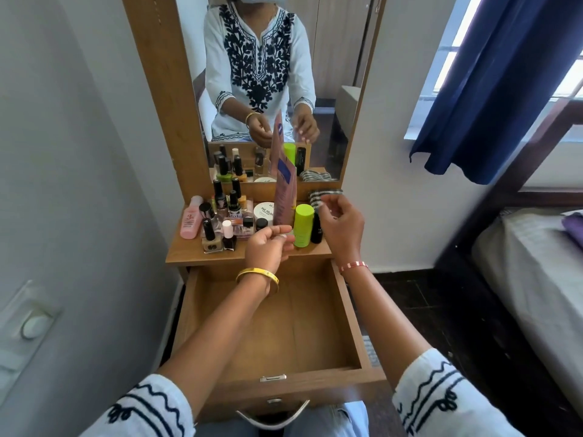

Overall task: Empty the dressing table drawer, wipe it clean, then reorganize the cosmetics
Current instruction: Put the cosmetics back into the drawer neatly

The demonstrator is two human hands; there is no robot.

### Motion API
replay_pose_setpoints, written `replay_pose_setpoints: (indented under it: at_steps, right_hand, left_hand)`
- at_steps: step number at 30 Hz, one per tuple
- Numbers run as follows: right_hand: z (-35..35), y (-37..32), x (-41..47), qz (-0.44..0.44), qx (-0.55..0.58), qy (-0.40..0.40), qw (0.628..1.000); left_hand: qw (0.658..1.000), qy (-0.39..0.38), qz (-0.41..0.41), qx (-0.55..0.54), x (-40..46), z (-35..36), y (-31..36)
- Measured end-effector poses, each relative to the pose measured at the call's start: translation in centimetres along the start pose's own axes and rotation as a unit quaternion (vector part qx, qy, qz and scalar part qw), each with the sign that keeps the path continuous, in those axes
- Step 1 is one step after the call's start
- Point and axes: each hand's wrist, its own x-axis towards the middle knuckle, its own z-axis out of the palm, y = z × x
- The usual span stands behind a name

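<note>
Clearly the emptying is done: the drawer [271, 335] stands pulled out beneath both forearms, its wooden floor bare as far as can be seen. Whether it has been wiped cannot be judged; no cloth is in either hand, though a striped cloth [321, 197] lies on the shelf just beyond the right hand.

All the cosmetics stand on the shelf [189, 252] ahead of the hands. To the far side of the left hand [268, 246] sit the nail polish bottles [220, 212], with a pink bottle [191, 222] lying at their outer edge and a white jar [264, 211] behind. Between the hands stand a tall pink tube [285, 197], a green bottle [303, 225] and a black stick [317, 230].

The left hand is palm-up, fingers loosely curled, near the base of the pink tube; it looks to be holding nothing, though contact with the tube is hard to rule out. The right hand [340, 225] hovers half open beside the black stick, gripping nothing visible.

What remains, by my reading, is the wipe if not yet made, then returning every item to the drawer in order.
</note>
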Motion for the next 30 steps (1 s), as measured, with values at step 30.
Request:
replay_pose_setpoints:
  at_steps: [30]
  right_hand:
    - [1.6, -6.3, 1.1, -0.115, 0.034, 0.054, 0.991]
  left_hand:
    - [0.994, 0.042, 0.067, -0.075, 0.3, -3.4, 0.8]
